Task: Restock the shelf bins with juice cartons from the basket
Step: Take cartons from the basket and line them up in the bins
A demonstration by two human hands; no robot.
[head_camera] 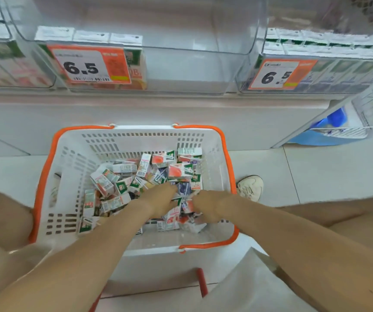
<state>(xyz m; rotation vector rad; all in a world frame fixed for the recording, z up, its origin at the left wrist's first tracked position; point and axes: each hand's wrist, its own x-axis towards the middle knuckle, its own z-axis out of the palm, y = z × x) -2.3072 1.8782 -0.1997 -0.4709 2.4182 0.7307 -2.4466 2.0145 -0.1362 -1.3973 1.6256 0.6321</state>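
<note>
The small rectangular juice cartons point(145, 176), printed in white, green and red, lie in a loose heap, tipped every way, in the bottom of the white slotted plastic basket with orange rim and handles point(124, 140). Both hands are down among them. The left hand point(160, 199) is knuckles-up with its fingers bent into the heap, and a dark blue carton point(184, 188) sits just past its fingertips. The right hand point(210, 206) is close beside it, its fingers curled downward too. The tips of both are buried, so I cannot tell whether either has closed on a carton. I'd judge these boxes light and fairly stiff, with smooth coated faces that slide over one another. Pinching across the two broad faces looks safest, since squeezing hard could dent a corner or crush the straw on the side. Well beyond the fingers, up on the shelf, stands the clear plastic bin with an orange price tag point(181, 70), only its left part filled, and to the right of it a fuller clear bin point(338, 70). A pale shoe point(249, 186) rests on the tiled floor just outside the basket, to the right of the right hand.
</note>
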